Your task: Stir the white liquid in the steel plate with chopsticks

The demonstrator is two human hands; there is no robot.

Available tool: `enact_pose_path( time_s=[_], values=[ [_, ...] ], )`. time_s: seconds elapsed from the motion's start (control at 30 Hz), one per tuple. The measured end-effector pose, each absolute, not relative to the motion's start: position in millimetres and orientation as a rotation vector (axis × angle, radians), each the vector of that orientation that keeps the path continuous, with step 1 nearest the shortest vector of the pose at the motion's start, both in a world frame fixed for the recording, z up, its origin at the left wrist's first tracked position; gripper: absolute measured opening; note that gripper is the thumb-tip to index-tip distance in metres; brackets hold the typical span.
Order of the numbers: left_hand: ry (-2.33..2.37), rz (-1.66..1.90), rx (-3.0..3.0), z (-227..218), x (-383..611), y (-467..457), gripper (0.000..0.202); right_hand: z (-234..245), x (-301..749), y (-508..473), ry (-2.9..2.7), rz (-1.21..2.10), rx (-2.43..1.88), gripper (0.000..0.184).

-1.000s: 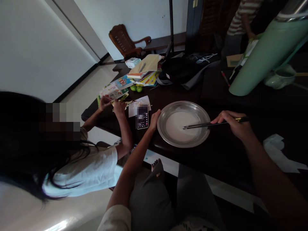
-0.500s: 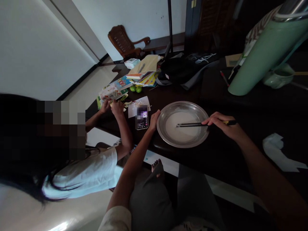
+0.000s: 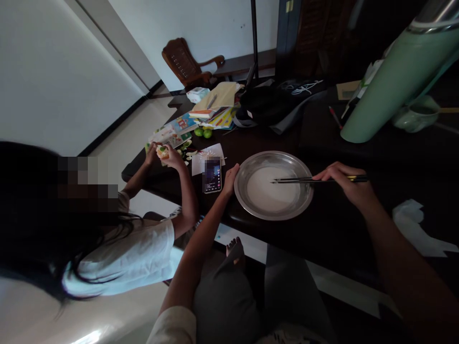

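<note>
A round metal basin [image 3: 247, 205] stands on the dark table with a whitish liquid [image 3: 268, 196] in its bottom. My left hand [image 3: 230, 180] grips the basin's left rim. Dark chopsticks [image 3: 301, 180] are held in my right hand [image 3: 346, 181], which is closed around them at the basin's right side. Their tips reach over the middle of the liquid; whether they dip into it I cannot tell. Just left of my left hand lies a phone [image 3: 213, 175] with its screen lit, partly on a white paper [image 3: 198, 165] with small scraps.
At the left a person [image 3: 132, 243] holds a partly peeled citrus fruit [image 3: 162, 152]. Green fruits [image 3: 203, 132], peel pieces and a stack of books [image 3: 215, 107] lie farther back. A tall green flask [image 3: 390, 86], a cup [image 3: 418, 113] and a crumpled tissue [image 3: 412, 224] are at the right.
My right hand and the chopsticks have moved to the right, the tips shifting toward the basin's centre. My left hand stays on the rim. The other person's hands have turned, showing the fruit.
</note>
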State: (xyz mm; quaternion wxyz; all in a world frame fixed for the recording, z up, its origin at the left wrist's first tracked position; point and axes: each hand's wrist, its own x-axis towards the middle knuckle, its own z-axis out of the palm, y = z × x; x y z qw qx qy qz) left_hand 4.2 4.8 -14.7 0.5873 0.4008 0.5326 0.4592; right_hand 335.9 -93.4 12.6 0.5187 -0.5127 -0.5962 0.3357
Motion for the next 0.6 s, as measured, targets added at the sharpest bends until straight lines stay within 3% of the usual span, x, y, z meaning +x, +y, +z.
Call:
enact_pose_path(
  time_s=[0.6],
  values=[
    [1.256, 1.076, 0.929, -15, 3, 3, 0.049, 20, 328, -96, -1.544, 0.947, -1.203, 0.048]
  ],
)
